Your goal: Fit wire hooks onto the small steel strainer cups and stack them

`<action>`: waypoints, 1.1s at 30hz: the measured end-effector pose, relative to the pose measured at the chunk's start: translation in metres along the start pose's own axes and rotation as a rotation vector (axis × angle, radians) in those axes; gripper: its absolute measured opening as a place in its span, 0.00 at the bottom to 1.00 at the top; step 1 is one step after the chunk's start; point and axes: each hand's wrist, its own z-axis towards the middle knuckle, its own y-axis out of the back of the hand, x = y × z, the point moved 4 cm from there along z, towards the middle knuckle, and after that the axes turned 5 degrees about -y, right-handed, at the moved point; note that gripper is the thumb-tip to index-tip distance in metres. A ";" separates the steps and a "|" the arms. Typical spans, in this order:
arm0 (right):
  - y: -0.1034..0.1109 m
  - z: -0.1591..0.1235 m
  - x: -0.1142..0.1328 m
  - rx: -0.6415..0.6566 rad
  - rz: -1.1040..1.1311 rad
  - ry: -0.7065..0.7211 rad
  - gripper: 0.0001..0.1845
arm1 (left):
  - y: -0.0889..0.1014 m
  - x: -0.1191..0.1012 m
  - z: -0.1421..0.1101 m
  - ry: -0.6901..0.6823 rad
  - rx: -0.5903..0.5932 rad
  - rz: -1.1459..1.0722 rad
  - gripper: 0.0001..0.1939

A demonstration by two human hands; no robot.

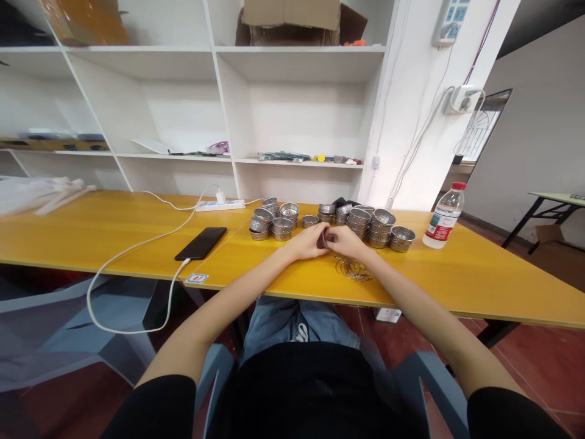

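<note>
My left hand is closed around a small metal cup, tilted so its dark opening faces my right hand; most of it is hidden by the fingers. My right hand has its fingers pinched together at the cup's rim; what sits between them is too small to make out. Just below that hand, several thin wire rings lie in a loose pile on the yellow table. Behind my hands stand perforated metal cups, with a group on the left and stacks on the right.
A black phone lies to the left, joined by a white cable to a power strip. A plastic bottle with a red cap stands at the right. White shelves rise behind the table.
</note>
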 end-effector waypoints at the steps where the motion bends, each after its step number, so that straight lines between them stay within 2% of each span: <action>1: 0.003 0.000 0.001 -0.030 0.024 0.022 0.05 | 0.002 0.000 0.001 0.004 -0.021 0.022 0.30; 6: 0.025 0.000 0.007 -0.341 0.124 0.094 0.09 | 0.027 0.005 0.002 0.140 -0.240 0.237 0.27; 8: 0.030 -0.001 0.009 -0.405 0.130 0.098 0.11 | 0.039 0.012 -0.001 0.236 -0.312 0.332 0.26; 10: 0.028 -0.002 0.011 -0.386 0.129 0.105 0.11 | 0.049 0.020 -0.004 0.320 -0.359 0.404 0.26; 12: 0.022 -0.003 0.012 -0.309 0.128 0.122 0.10 | 0.055 0.028 -0.008 0.395 -0.375 0.469 0.25; 16: 0.011 -0.004 0.014 -0.200 0.111 0.152 0.10 | 0.057 0.038 -0.015 0.540 -0.333 0.577 0.22; 26: 0.014 -0.003 0.010 -0.199 0.110 0.115 0.10 | 0.058 0.039 -0.018 0.646 -0.331 0.649 0.21; 29: 0.012 -0.002 0.007 -0.217 0.281 0.013 0.11 | 0.059 0.041 -0.019 0.678 -0.330 0.633 0.21; 33: 0.006 0.001 0.000 -0.171 0.822 -0.227 0.15 | 0.058 0.039 -0.020 0.733 -0.296 0.675 0.22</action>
